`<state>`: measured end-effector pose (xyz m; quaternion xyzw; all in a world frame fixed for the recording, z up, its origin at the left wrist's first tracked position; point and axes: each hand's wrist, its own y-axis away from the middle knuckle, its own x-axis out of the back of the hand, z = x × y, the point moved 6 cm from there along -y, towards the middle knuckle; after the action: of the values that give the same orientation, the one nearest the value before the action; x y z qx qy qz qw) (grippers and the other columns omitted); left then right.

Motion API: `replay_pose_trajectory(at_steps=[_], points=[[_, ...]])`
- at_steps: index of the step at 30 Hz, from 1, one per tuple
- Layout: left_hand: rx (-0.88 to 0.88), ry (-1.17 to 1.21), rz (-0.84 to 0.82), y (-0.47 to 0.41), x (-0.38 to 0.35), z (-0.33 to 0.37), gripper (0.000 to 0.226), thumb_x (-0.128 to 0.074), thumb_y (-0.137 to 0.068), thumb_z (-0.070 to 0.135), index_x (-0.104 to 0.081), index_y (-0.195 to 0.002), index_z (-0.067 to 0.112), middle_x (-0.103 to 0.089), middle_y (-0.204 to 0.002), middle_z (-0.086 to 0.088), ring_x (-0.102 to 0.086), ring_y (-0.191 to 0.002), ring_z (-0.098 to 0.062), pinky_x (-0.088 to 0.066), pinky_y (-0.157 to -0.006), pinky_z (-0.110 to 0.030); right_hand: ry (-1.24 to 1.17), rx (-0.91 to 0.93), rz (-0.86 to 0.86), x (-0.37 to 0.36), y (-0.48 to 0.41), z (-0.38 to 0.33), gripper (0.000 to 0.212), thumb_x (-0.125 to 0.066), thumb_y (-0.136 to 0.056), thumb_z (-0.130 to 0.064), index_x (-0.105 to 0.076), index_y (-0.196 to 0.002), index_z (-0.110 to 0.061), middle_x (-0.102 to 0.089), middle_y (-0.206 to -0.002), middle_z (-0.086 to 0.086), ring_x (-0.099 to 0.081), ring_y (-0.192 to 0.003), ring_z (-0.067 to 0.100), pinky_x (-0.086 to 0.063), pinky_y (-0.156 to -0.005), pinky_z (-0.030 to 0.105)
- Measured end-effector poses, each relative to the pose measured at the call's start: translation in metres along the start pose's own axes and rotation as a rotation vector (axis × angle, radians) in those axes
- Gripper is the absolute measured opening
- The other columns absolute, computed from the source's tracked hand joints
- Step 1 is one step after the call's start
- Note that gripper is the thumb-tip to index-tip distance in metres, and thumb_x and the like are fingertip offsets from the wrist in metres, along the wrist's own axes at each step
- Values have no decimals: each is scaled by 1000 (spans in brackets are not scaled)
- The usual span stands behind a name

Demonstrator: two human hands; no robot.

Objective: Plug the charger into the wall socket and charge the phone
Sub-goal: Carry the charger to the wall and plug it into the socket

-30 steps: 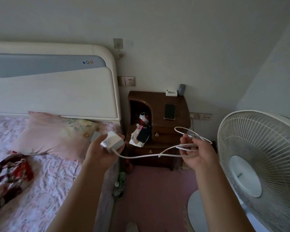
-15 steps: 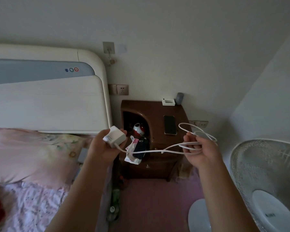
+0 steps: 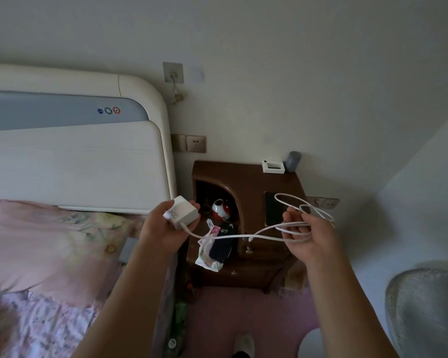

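My left hand (image 3: 163, 229) holds a white charger block (image 3: 182, 212), marked 120W, in front of the bed's headboard edge. Its white cable (image 3: 243, 236) runs right to my right hand (image 3: 307, 235), which grips several loose loops of it. The dark phone (image 3: 273, 211) lies flat on the brown nightstand (image 3: 246, 177), partly hidden behind the cable loops and my right fingers. A wall socket (image 3: 195, 143) sits on the wall above the nightstand's left corner, well above my left hand. A second socket strip (image 3: 326, 202) is low on the wall to the right of the nightstand.
The bed with a pink pillow (image 3: 49, 241) and white headboard (image 3: 75, 164) fills the left. A white box (image 3: 273, 166) and grey cylinder (image 3: 292, 161) stand at the nightstand's back. Clutter hangs from its open shelf (image 3: 217, 244). A standing fan (image 3: 424, 313) is at the lower right.
The view has moved closer to the nightstand and the wall. Both hands keep their grips on the charger and cable, and the fan has slid toward the lower right corner.
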<state>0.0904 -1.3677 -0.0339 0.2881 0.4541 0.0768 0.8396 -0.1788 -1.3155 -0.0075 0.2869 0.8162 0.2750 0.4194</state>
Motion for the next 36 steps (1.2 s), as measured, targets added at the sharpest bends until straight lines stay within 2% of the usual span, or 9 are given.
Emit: replay_pose_trajectory(at_steps=[3, 7, 10, 15, 19, 29, 36], points=[[-31, 5, 25, -22, -12, 8, 40, -45, -91, 17, -43, -129, 3, -60, -102, -23, -63, -95, -33, -50, -86, -45, 19, -25, -7, -20, -25, -12, 17, -46, -98, -11, -62, -100, -7, -68, -94, 7, -66, -87, 19, -53, -81, 34], [-73, 0, 38, -54, -36, 15, 44, -46, -91, 17, -41, -133, 5, -61, -104, -23, -63, -95, -33, -50, -87, -46, 35, -35, -31, -45, -58, -33, 17, -46, -97, -9, -63, -100, -5, -68, -95, 9, -66, -91, 21, -52, -93, 36], [-92, 14, 36, -75, -57, 16, 46, -47, -90, 17, -41, -134, 5, -60, -108, -22, -64, -97, -34, -51, -85, -46, 44, -43, -45, -59, -81, -48, 17, -46, -96, -9, -62, -99, -4, -68, -93, 10, -66, -89, 21, -53, -85, 34], [-106, 63, 45, -102, -78, 12, 42, -49, -89, 16, -43, -130, 7, -54, -123, -21, -62, -102, -32, -52, -81, -46, 91, -65, -60, -75, -119, -70, 21, -48, -95, -9, -63, -109, -4, -69, -97, 9, -67, -90, 22, -54, -76, 34], [-93, 47, 69, -115, -84, 7, 30, -48, -90, 16, -48, -117, 5, -57, -113, -22, -63, -97, -33, -52, -81, -47, 127, -95, -52, -81, -140, -73, 23, -49, -95, -10, -63, -112, -5, -69, -95, 8, -67, -88, 20, -53, -71, 33], [-38, 36, 97, -159, -92, 10, 24, -50, -90, 16, -51, -111, 5, -59, -109, -22, -62, -98, -34, -53, -75, -46, 122, -117, -4, -91, -174, -72, 18, -48, -95, -9, -63, -106, -5, -69, -94, 8, -66, -88, 21, -51, -68, 33], [27, 31, 32, -197, -106, 34, 24, -49, -90, 15, -52, -110, 3, -57, -119, -25, -58, -115, -36, -52, -82, -47, 112, -77, 11, -125, -194, -71, 15, -47, -97, -9, -61, -101, -5, -67, -91, 8, -65, -84, 21, -52, -69, 33]])
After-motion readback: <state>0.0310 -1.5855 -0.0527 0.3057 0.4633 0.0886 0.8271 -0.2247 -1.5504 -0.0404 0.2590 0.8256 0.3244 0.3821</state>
